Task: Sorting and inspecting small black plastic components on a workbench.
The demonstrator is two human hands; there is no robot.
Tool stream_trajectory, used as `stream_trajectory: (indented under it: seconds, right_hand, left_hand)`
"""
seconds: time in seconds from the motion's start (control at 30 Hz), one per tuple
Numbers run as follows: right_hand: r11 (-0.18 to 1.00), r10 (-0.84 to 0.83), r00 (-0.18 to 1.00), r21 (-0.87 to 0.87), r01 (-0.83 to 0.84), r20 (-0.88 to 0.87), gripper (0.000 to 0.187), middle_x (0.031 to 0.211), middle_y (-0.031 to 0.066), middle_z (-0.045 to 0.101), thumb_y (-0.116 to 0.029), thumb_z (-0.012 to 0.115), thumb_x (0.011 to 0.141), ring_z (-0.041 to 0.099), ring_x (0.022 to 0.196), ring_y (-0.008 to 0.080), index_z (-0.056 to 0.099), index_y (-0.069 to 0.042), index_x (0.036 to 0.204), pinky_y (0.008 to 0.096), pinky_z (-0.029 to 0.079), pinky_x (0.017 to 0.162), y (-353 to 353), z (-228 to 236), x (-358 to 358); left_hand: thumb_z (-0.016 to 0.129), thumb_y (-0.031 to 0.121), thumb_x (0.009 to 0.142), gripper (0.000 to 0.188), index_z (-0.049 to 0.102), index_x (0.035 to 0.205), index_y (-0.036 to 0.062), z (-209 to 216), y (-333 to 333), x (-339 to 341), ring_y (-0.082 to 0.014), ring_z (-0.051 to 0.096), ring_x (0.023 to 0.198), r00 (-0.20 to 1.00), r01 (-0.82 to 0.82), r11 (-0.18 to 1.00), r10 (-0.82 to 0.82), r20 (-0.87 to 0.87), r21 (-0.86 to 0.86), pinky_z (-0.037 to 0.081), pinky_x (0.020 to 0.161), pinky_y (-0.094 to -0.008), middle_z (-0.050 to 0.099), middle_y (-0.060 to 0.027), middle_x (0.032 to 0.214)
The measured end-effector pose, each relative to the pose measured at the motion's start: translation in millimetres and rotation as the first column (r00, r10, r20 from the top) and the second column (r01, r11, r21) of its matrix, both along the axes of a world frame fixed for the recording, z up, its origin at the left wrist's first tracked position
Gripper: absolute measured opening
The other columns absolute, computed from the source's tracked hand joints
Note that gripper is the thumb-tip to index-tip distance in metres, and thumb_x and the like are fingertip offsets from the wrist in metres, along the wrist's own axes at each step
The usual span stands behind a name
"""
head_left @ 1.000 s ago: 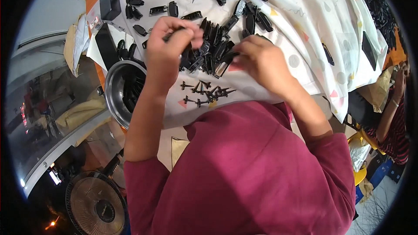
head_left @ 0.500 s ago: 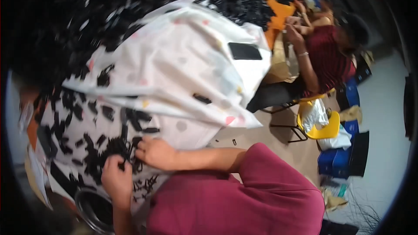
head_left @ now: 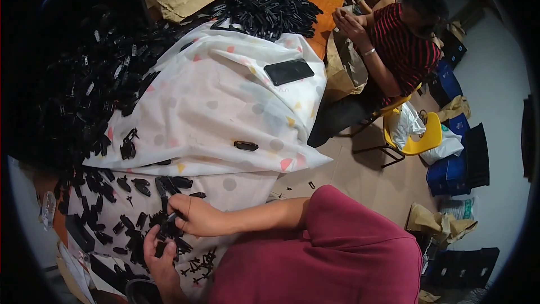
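Workshop; heaped parts (head_left: 275,14) (small, black); seated co-worker (head_left: 400,50).

The camera rides on the worker's head, the left of a side-by-side pair, peering down from above over the worker's own burgundy top (head_left: 320,247), which sits near at the lower edge. It faces well toward the worker's right, so the left hand (head_left: 160,256) and right hand (head_left: 199,215) show close by at lower left, while the desk (head_left: 322,14) stretches away toward a co-worker (head_left: 391,50) farther off at upper right. The wide fisheye takes in the pale wall (head_left: 498,112) too, darkening to black at its rim.
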State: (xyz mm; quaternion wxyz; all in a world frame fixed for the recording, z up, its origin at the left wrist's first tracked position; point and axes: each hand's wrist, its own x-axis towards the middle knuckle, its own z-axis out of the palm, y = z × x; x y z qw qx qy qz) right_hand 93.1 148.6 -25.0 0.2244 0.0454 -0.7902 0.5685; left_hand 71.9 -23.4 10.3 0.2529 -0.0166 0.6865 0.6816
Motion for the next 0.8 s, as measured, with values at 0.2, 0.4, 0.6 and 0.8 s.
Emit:
stream_trajectory:
  seconds: [0.2,0.4,0.6,0.8]
  right_hand:
    - [0.942,0.324,0.943,-0.119,-0.315,0.071,0.026,0.08,0.0134,0.056,-0.02,0.065,0.077,0.056,0.071,0.0293,0.055,-0.005,0.096,0.0347,0.044,0.062,2,2,-6]
    - [0.895,0.325,0.897,-0.404,-0.19,0.3,0.03,0.103,0.0099,0.057,0.0,0.051,0.085,0.058,0.089,0.0164,0.049,0.0,0.115,0.0255,0.048,0.072,23,58,9]
    - [0.93,0.367,0.93,0.036,-0.366,-0.017,0.026,0.093,0.0126,0.06,0.004,0.059,0.078,0.059,0.074,0.0189,0.059,0.001,0.103,0.0266,0.049,0.059,26,48,-10]
    - [0.929,0.37,0.927,0.048,-0.368,-0.055,0.028,0.089,0.0134,0.06,0.002,0.06,0.077,0.058,0.073,0.0193,0.059,0.003,0.105,0.0262,0.047,0.063,27,52,-11]
  left_hand:
    - [0.051,0.003,0.081,0.026,0.055,0.105,-0.0036,-9,-6,-7,-0.0184,0.052,0.094,0.938,0.032,0.943,-0.143,-0.316,-0.331,0.039,0.086,-0.0296,0.057,-0.0089,0.101]
    - [0.064,0.006,0.077,0.031,0.058,0.107,0.0014,29,24,-2,-0.0126,0.056,0.087,0.818,-0.048,0.97,-0.098,-0.567,-0.237,0.044,0.077,-0.0251,0.061,-0.0075,0.095]
    - [0.069,0.009,0.073,0.029,0.061,0.1,0.0019,30,14,-3,-0.0171,0.058,0.08,0.819,-0.086,0.975,-0.049,-0.571,-0.207,0.045,0.072,-0.0258,0.062,-0.0088,0.088]
    - [0.068,0.007,0.073,0.028,0.061,0.099,0.001,32,16,-9,-0.0206,0.059,0.078,0.721,-0.055,0.964,-0.142,-0.679,-0.259,0.046,0.07,-0.0269,0.061,-0.0103,0.087]
